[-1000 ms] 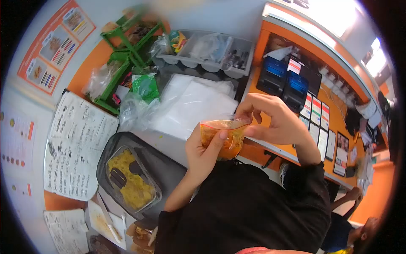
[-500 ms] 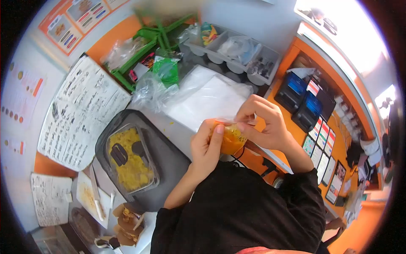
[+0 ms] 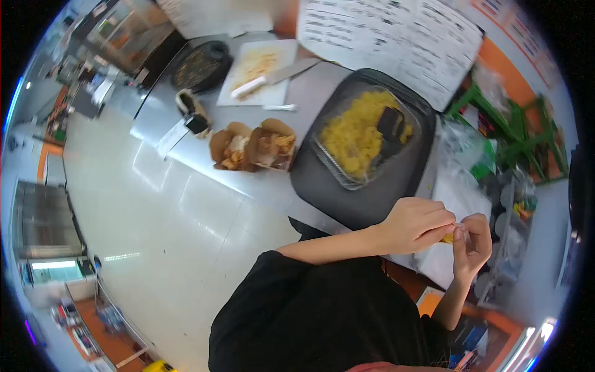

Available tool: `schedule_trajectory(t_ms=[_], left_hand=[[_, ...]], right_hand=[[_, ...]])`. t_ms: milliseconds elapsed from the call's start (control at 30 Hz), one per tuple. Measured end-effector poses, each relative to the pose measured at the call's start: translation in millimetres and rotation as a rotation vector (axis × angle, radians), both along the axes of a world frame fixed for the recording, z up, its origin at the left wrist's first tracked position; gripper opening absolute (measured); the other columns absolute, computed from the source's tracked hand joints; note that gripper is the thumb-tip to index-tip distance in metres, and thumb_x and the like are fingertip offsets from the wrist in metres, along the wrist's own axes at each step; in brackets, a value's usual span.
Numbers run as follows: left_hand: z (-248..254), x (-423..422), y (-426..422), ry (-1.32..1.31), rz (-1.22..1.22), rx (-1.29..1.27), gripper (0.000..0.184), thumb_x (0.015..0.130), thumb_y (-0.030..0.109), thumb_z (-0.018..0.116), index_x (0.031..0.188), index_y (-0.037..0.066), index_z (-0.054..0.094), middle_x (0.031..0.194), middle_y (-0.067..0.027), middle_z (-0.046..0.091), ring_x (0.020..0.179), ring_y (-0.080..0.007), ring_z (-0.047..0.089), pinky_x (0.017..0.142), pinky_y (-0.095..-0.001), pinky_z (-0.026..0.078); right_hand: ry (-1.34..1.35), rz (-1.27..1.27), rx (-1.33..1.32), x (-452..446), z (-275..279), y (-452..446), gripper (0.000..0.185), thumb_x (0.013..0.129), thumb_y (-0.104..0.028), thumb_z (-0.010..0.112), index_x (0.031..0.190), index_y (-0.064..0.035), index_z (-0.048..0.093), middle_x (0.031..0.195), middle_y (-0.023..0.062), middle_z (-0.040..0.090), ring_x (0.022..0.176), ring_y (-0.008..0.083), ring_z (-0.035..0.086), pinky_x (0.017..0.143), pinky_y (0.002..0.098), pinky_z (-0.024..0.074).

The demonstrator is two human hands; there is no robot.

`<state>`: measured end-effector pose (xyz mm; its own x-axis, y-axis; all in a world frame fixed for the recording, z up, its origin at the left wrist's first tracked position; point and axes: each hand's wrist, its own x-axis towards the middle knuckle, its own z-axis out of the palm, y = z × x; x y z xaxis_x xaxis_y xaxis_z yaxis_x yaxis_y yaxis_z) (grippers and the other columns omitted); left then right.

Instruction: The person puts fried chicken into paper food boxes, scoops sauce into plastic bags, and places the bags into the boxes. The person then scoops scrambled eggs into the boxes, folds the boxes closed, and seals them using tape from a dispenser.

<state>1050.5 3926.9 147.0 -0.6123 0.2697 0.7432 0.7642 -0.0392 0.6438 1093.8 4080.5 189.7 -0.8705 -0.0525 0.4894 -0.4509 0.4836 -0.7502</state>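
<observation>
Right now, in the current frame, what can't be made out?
Head view:
- Bag: mostly hidden by the left hand and right hand; whether it is sealed can't be told.
- Whiteboard: writing too small and blurred to read; top cut off by the picture's edge.
- Wall poster: blurred, cut off by the lens's dark rim.

The pale tiled floor (image 3: 161, 217) shines with reflected light. A grey surface (image 3: 316, 93) stands beside an orange-banded wall (image 3: 540, 248).
</observation>
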Motion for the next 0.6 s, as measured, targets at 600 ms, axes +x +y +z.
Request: schedule_trajectory(t_ms=[600], left_hand=[[-54, -31, -310, 0.272, 0.807, -0.245, 0.014, 0.052, 0.006, 0.061, 0.057, 0.009, 0.049, 0.051, -0.0030, 0.037, 0.043, -0.0199, 0.039, 0.040, -0.0312, 0.029]], right_hand=[[-0.079, 0.700, 0.090, -116, -38, -302, 0.016, 0.072, 0.006, 0.058, 0.085, -0.0024, 0.062, 0.082, 0.0097, 0.055, 0.074, 0.0234, 0.055, 0.065, 0.0292, 0.0448]])
